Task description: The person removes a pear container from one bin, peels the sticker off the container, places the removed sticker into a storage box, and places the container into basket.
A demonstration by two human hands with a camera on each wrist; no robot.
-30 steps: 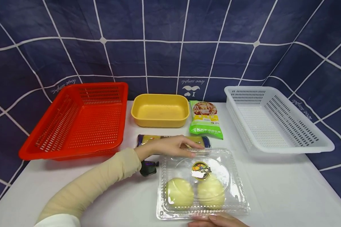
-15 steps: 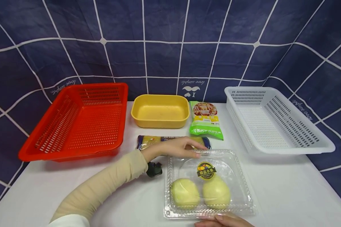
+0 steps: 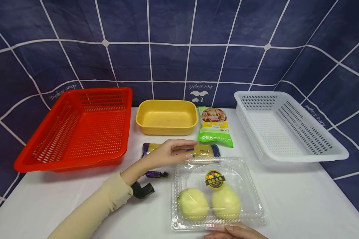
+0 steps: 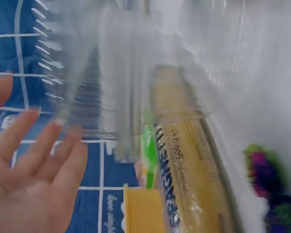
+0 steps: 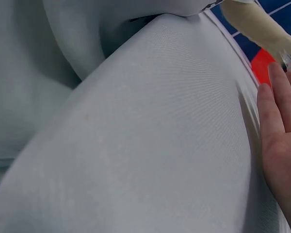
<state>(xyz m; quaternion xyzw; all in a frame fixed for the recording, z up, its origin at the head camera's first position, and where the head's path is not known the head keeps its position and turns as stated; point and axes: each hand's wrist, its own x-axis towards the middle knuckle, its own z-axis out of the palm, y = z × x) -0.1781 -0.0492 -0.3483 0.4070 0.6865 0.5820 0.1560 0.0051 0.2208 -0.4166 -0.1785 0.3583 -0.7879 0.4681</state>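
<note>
A clear plastic clamshell box (image 3: pixel 251 186) with a fruit label on its lid lies in front of me in the head view. Two pale yellow-green fruits (image 3: pixel 225 202) sit inside its near half. Just off the box's far left corner is my left hand (image 3: pixel 170 152), fingers extended and holding nothing. In the left wrist view, that hand (image 4: pixel 43 179) shows its open palm beside the blurred box edge (image 4: pixel 111 131). My right hand (image 3: pixel 234 232) touches the box's near edge, partly cut off by the frame. The right wrist view shows this hand (image 5: pixel 286 141) with straight fingers.
Behind the box lies a spaghetti packet (image 3: pixel 204 151), partly covered by the left hand. A purple-wrapped candy (image 3: pixel 154 174) is left of the box. Farther back are a red basket (image 3: pixel 103 132), a yellow tub (image 3: pixel 167 129), a green-and-yellow food bag (image 3: pixel 215 127) and a white basket (image 3: pixel 275 132).
The box has shifted slightly right from its position a second ago. My left hand has come off its far edge and moved left, fingers spreading. The right hand stays at the near edge.
</note>
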